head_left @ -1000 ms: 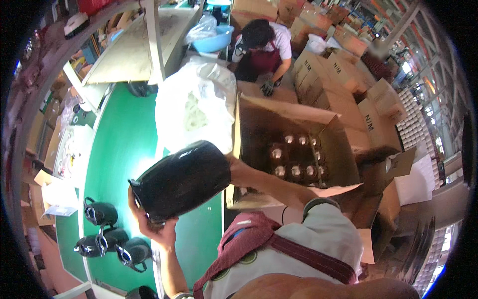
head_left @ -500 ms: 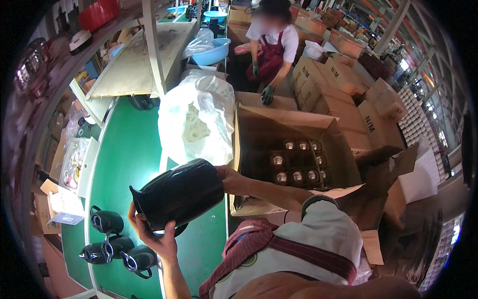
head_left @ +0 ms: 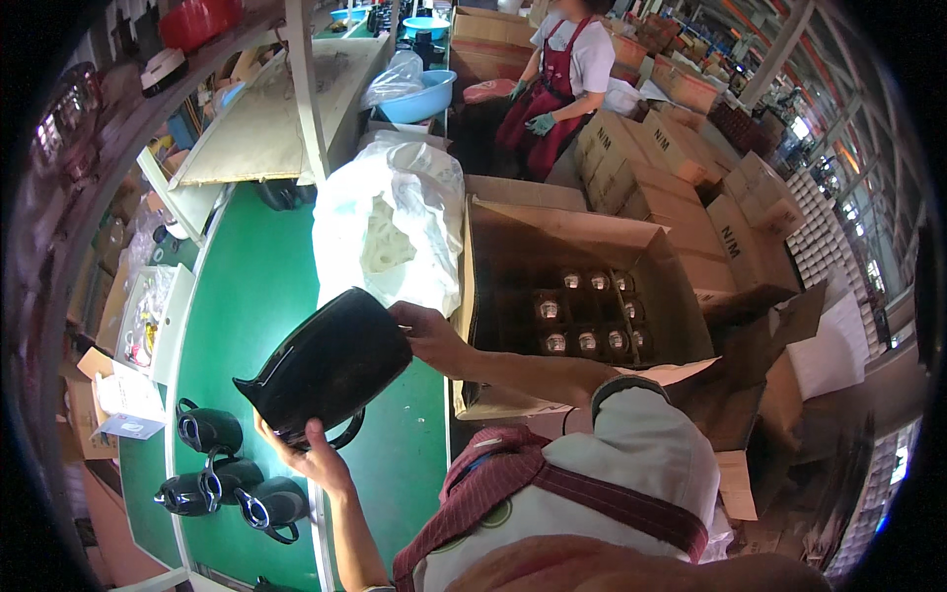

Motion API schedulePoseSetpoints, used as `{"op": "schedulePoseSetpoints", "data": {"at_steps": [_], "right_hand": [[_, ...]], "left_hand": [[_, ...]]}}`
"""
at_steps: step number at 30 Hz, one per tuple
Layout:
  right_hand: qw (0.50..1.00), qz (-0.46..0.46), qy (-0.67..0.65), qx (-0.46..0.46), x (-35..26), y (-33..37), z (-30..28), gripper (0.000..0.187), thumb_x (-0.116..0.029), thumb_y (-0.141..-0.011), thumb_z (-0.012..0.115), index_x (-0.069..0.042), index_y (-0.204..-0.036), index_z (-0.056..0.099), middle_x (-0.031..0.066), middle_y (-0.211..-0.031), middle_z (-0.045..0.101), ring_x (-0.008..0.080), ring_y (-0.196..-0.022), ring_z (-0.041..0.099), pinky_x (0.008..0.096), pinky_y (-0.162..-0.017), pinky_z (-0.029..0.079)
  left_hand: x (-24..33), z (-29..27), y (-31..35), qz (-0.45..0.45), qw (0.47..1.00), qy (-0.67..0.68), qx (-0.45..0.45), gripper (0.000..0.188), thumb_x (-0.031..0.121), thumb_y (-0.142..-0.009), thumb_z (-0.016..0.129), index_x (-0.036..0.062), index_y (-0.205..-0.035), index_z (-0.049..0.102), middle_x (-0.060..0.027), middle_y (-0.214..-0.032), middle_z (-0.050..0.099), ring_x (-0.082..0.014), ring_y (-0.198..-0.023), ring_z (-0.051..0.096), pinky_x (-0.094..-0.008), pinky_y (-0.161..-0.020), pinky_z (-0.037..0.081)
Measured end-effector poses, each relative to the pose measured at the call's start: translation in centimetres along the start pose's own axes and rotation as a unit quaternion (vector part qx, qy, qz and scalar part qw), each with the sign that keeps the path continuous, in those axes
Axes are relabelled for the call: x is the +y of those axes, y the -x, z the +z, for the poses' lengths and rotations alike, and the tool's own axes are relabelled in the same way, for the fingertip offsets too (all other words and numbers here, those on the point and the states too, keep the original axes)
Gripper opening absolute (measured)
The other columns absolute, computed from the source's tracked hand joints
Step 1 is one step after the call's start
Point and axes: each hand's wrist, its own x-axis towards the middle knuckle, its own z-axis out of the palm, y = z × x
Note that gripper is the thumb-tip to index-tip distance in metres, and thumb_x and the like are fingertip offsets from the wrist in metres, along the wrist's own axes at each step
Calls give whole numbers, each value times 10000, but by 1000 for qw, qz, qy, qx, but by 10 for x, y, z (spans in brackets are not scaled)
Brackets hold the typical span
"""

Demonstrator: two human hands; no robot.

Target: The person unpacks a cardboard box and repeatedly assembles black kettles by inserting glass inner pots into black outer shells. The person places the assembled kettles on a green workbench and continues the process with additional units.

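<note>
— What's the place like where you stand?

— A crowded workshop. A long green bench (head_left: pixel 237 296) runs away from me on my left, stacked cartons fill the right, and a person in a dark red apron (head_left: pixel 557 74) works at the far end.

— What sits on the bench, starting at the left?

— Three black jugs (head_left: pixel 222 474) with loop handles lie together near its left edge. Farther up, a white plastic bag (head_left: pixel 390 232) of pale parts stands at the bench's right edge.

— And your hands?

— My left hand (head_left: pixel 306 449) cups the lower end of a glossy black jug body (head_left: pixel 330 365), fingers curled under it by its handle. My right hand (head_left: pixel 429 335) grips its upper end, fingers closed on the rim. The jug is tilted in the air above the bench, touching nothing else.

— To the right?

— An open cardboard box (head_left: pixel 572 296) just beside the bench, with divider cells holding silver-topped pieces (head_left: pixel 587 316).
</note>
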Motion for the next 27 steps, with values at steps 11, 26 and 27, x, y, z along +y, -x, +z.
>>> {"op": "schedulePoseSetpoints", "data": {"at_steps": [11, 26, 27], "right_hand": [[887, -246, 371, -120, 34, -102, 68, 359, -145, -707, 868, 62, -910, 657, 212, -1305, 612, 241, -1142, 638, 362, -884, 525], [777, -14, 581, 242, 213, -481, -36, 597, -284, -939, 542, 39, -1424, 413, 288, -1407, 473, 415, -1122, 622, 449, -961, 518], [728, -21, 648, 222, 217, -493, -48, 592, -268, -931, 550, 55, -1411, 422, 293, -1393, 481, 409, -1107, 631, 439, -942, 532]], "left_hand": [[-130, -53, -48, -225, 952, 135, 159, 687, 644, -973, 422, 134, -1434, 419, -101, -1413, 496, -233, -1258, 506, -473, -1022, 433], [-122, -140, 68, -528, 845, -56, -62, 552, 484, -1042, 398, 0, -1222, 596, -133, -1111, 688, -205, -982, 672, -359, -882, 525], [-110, -137, 68, -545, 833, -53, -85, 559, 472, -1052, 376, -14, -1232, 588, -142, -1136, 677, -219, -1006, 669, -367, -894, 521]]}}
